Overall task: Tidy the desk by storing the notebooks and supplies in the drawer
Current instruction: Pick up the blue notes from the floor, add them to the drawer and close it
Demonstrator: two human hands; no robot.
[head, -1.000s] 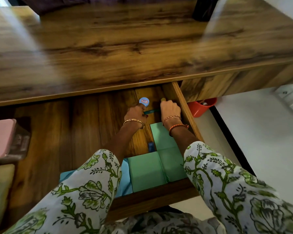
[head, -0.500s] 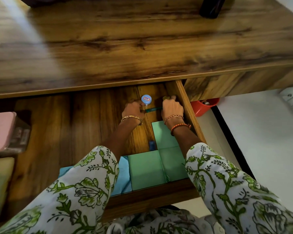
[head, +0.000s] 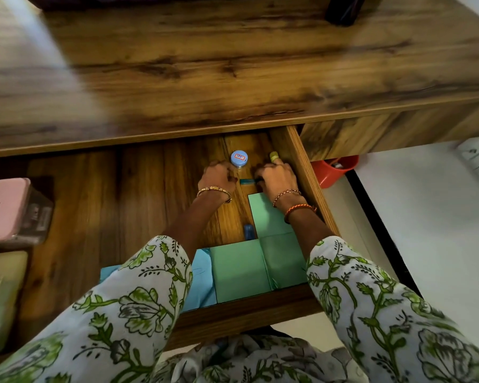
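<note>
Both my hands reach deep into the open drawer [head: 304, 172]. My left hand [head: 217, 176] lies knuckles-up with fingers curled beside a small jar with a blue lid [head: 239, 158]; I cannot tell whether it grips anything. My right hand [head: 275, 175] curls its fingers round a teal pen [head: 246, 181] that lies between the 2 hands, with a yellow-green object [head: 273, 156] just beyond its fingertips. Green notebooks [head: 238, 269] lie flat at the drawer's near end, a light blue notebook [head: 203, 275] beside them under my left sleeve.
</note>
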